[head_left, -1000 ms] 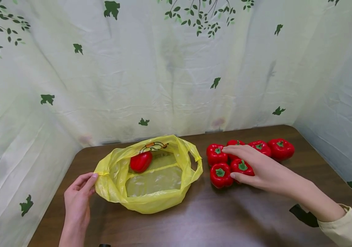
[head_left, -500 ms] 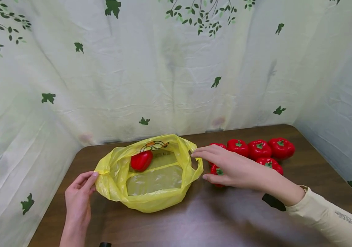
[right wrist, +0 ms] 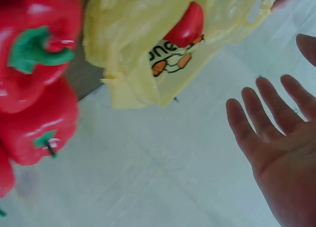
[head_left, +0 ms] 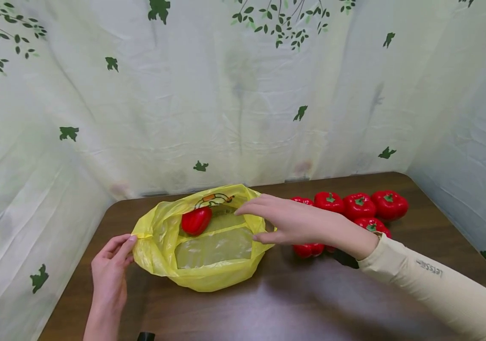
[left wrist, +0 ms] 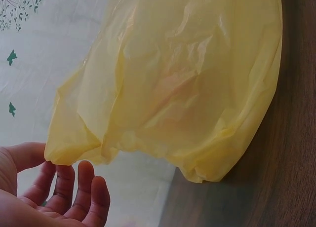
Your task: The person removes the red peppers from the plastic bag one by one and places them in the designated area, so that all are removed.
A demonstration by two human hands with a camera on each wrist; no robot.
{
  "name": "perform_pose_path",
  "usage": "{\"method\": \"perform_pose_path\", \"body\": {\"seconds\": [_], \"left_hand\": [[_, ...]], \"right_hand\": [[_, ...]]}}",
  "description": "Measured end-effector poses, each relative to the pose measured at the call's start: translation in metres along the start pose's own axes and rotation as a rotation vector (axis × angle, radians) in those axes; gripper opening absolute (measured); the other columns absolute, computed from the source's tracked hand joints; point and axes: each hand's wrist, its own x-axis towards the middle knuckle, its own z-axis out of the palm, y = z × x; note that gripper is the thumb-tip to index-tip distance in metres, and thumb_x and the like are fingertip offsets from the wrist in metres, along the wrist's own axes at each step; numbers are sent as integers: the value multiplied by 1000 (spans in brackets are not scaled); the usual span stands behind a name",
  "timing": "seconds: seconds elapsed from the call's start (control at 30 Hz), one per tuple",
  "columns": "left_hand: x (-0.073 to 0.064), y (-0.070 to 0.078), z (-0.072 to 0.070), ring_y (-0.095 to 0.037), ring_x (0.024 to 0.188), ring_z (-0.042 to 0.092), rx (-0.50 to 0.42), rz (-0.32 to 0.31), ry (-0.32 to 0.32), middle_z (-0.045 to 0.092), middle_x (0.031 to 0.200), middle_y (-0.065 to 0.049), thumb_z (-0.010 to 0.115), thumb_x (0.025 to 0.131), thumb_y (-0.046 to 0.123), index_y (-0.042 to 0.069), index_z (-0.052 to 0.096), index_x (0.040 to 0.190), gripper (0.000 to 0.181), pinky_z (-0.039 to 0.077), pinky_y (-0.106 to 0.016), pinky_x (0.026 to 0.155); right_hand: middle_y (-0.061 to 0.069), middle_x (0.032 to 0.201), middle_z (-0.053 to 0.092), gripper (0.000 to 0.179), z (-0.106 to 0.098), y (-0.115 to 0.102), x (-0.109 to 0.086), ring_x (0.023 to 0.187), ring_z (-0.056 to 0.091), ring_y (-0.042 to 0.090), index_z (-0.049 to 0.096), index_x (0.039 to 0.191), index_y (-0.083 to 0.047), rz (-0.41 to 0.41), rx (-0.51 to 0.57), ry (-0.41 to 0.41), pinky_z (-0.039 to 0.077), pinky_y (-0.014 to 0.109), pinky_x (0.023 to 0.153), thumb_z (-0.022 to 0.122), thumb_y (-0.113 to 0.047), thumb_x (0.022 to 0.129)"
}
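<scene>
My left hand (head_left: 110,267) pinches the left handle of a yellow plastic bag (head_left: 213,280) between thumb and fingers. In the left wrist view, thumb and index meet at the bag's (left wrist: 173,89) gathered edge, while the other fingers are loosely bent. The bag's mouth is wide, and one red bell pepper (head_left: 196,221) lies inside at the left. My right hand (head_left: 287,220) is over the bag's right rim, its fingers stretched and thumb apart. Nothing sits in that palm (right wrist: 286,160) in the right wrist view. Whether it touches the rim, I cannot tell.
Several red bell peppers (head_left: 358,206) with green stems stand grouped on the brown table (head_left: 234,315), right of the bag, some partly hidden by my right arm. A pale curtain (head_left: 243,118) with leaf prints hangs behind. A small black object (head_left: 146,336) shows at the bottom edge.
My right hand has moved left, from above the peppers to the bag's right rim. My left hand keeps its hold on the handle, and the pepper inside stays put.
</scene>
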Motion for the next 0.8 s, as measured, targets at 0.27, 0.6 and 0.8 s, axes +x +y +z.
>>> {"method": "perform_pose_path", "body": {"seconds": [0.27, 0.6, 0.8], "left_hand": [[0, 0, 1, -10, 72, 60, -14, -5, -7, 68, 88, 1, 76, 88, 17, 6, 72, 97, 14, 50, -19, 61], [1, -2, 0, -10, 66, 61, -98, 21, -14, 69, 83, 1, 75, 88, 9, 4, 73, 92, 7, 50, -19, 58], [2, -2, -1, -11, 67, 62, -92, 13, -8, 69, 84, 0, 77, 87, 10, 4, 73, 93, 9, 51, -20, 58]], "right_hand": [[-7, 142, 48, 50, -3, -7, 37, 133, 38, 11, 49, 142, -21, -41, -25, -92, 34, 28, 108, 65, -30, 95], [-2, 139, 53, 49, 2, -13, 77, 130, 45, 16, 50, 141, -12, -83, -2, -171, 31, 25, 109, 65, -23, 95], [-4, 129, 58, 45, 6, -16, 98, 117, 52, 8, 54, 137, -12, -103, 53, -153, 37, 20, 101, 65, -20, 94]]}}
